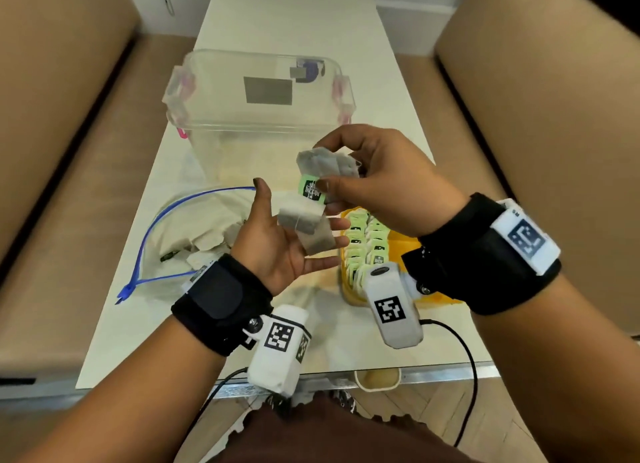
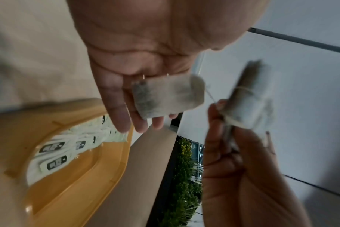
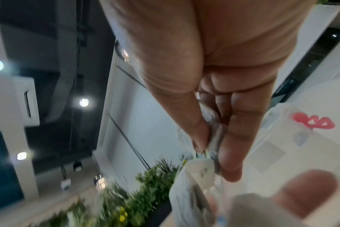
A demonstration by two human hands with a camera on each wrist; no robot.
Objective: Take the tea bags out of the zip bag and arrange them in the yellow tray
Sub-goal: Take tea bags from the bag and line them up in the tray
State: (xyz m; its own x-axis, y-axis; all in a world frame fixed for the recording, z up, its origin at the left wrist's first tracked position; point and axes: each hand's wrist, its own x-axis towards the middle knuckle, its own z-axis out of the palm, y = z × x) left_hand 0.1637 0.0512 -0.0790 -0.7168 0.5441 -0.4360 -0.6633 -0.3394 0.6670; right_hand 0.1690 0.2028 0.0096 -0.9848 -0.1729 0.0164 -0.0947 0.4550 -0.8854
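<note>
My left hand (image 1: pixel 284 244) is held palm up over the table, fingers straight, with two tea bags (image 1: pixel 306 227) lying loose across them; the left wrist view shows one such tea bag (image 2: pixel 165 98) on the fingers (image 2: pixel 124 98). My right hand (image 1: pixel 374 178) pinches a bundle of tea bags (image 1: pixel 329 166) with a green tag (image 1: pixel 311 189) just above the left palm; the pinch (image 3: pixel 213 138) is thumb against fingers. The zip bag (image 1: pixel 194 227), open with a blue zip, lies at left and holds more tea bags. The yellow tray (image 1: pixel 398 240) sits below the right wrist with rows of tea bags (image 1: pixel 367 244).
A clear plastic container (image 1: pixel 256 109) with pink clasps stands behind the hands. A small cup (image 1: pixel 377 379) sits below the table's front edge. Black cables (image 1: pixel 464 351) run from both wrist cameras. Tan cushions flank the white table (image 1: pixel 138 324).
</note>
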